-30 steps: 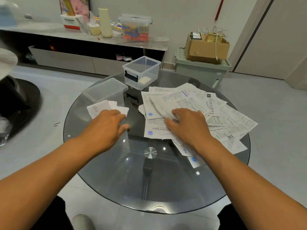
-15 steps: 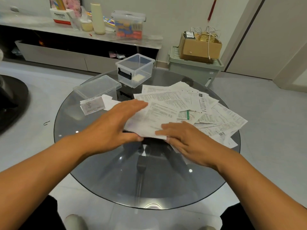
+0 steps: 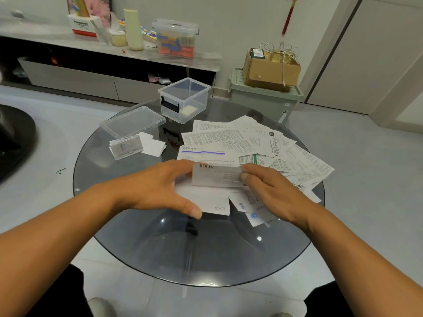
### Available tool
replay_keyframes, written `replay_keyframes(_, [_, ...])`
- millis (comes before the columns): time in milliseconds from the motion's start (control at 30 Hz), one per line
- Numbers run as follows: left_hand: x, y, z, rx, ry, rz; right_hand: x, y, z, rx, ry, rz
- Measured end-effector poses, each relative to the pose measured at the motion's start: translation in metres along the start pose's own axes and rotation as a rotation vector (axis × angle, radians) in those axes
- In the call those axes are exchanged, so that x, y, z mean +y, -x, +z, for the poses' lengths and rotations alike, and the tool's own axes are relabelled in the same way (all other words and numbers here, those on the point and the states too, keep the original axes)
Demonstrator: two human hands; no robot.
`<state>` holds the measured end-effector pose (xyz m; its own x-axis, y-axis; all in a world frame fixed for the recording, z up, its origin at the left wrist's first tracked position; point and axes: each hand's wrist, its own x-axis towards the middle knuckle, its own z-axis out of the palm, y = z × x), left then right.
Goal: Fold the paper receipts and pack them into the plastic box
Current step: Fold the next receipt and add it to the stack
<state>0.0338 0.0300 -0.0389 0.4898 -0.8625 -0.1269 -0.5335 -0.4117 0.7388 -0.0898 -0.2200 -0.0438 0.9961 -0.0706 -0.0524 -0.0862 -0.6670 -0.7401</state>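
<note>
Both hands are holding one white printed paper receipt (image 3: 215, 177) over the round dark glass surface (image 3: 160, 243): left hand (image 3: 160, 188) curling round its left edge, right hand (image 3: 267, 191) pinching its right edge. Clear plastic box (image 3: 185, 99) is sitting open at the far side, well apart.

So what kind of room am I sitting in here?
Probably a home living room: a round glass table, a low media-style cabinet along the wall cluttered with household items, and a cardboard box on a storage bin.
</note>
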Motion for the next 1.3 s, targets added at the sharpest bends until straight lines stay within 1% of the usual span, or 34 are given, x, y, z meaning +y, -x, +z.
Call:
replay_keyframes(33, [-0.001,-0.001,0.001,-0.010,0.015,0.017,0.001,-0.001,0.001,0.028,-0.023,0.008])
replay_keyframes(67, [-0.002,-0.003,0.004,0.013,0.021,0.009,0.000,-0.003,0.003,0.047,-0.043,0.018])
replay_keyframes(100, [-0.005,-0.006,0.007,0.068,0.019,-0.026,0.000,-0.004,0.006,0.058,-0.070,0.030])
replay_keyframes(167, [-0.010,-0.013,0.014,0.228,0.010,-0.126,-0.001,-0.006,0.013,0.052,-0.187,0.056])
replay_keyframes(233, [-0.012,-0.021,0.022,0.345,0.012,-0.188,-0.003,-0.008,0.021,0.103,-0.215,0.107])
replay_keyframes(300, [-0.008,-0.025,0.029,0.393,-0.013,-0.205,-0.004,-0.013,0.030,0.218,-0.073,0.138])
replay_keyframes(367, [-0.008,-0.027,0.032,0.435,-0.037,-0.221,-0.005,-0.018,0.036,0.293,0.116,0.147])
replay_keyframes(400, [-0.010,-0.028,0.034,0.452,-0.040,-0.225,-0.005,-0.019,0.039,0.310,0.170,0.152])
replay_keyframes(467, [-0.012,-0.029,0.035,0.480,-0.091,-0.163,-0.005,-0.021,0.039,0.323,0.149,0.148])
replay_keyframes(533, [-0.012,-0.028,0.034,0.481,-0.238,-0.042,-0.002,-0.022,0.034,0.273,0.112,0.098])
replay_keyframes(600, [-0.011,-0.027,0.030,0.460,-0.428,0.080,0.002,-0.022,0.026,0.151,0.160,0.058])
replay_keyframes(633, [-0.011,-0.027,0.028,0.415,-0.498,0.117,0.003,-0.021,0.022,0.077,0.196,0.042])
replay_keyframes(700, [-0.012,-0.025,0.026,0.266,-0.583,0.129,0.001,-0.019,0.016,-0.049,0.282,0.018])
replay_keyframes(733, [-0.012,-0.024,0.025,0.212,-0.608,0.117,0.000,-0.018,0.013,-0.085,0.322,0.015])
replay_keyframes(767, [-0.012,-0.024,0.024,0.194,-0.630,0.108,-0.002,-0.017,0.012,-0.099,0.349,0.015])
replay_keyframes(833, [-0.011,-0.025,0.022,0.202,-0.655,0.128,-0.003,-0.017,0.013,-0.061,0.372,0.006])
replay_keyframes(900, [-0.008,-0.027,0.022,0.231,-0.672,0.157,-0.001,-0.019,0.019,0.050,0.363,-0.016])
replay_keyframes(933, [-0.006,-0.027,0.022,0.257,-0.652,0.155,-0.001,-0.021,0.022,0.117,0.316,-0.011])
replay_keyframes(1000, [-0.005,-0.030,0.022,0.324,-0.469,0.059,-0.003,-0.023,0.025,0.219,0.138,0.048])
replay_keyframes(1067, [-0.007,-0.033,0.023,0.368,-0.215,-0.054,-0.003,-0.024,0.025,0.267,-0.032,0.115])
replay_keyframes(1100, [-0.008,-0.034,0.024,0.380,-0.157,-0.078,-0.003,-0.024,0.025,0.278,-0.082,0.142])
replay_keyframes(1133, [-0.009,-0.033,0.025,0.375,-0.141,-0.087,-0.002,-0.024,0.025,0.278,-0.105,0.168])
replay_keyframes(1200, [-0.010,-0.032,0.028,0.344,-0.160,-0.097,-0.001,-0.024,0.027,0.272,-0.046,0.206])
replay_keyframes(1267, [-0.008,-0.032,0.029,0.343,-0.233,-0.084,-0.004,-0.024,0.030,0.265,0.026,0.224])
replay_keyframes(1300, [-0.008,-0.033,0.028,0.342,-0.277,-0.078,-0.006,-0.024,0.030,0.268,0.021,0.224])
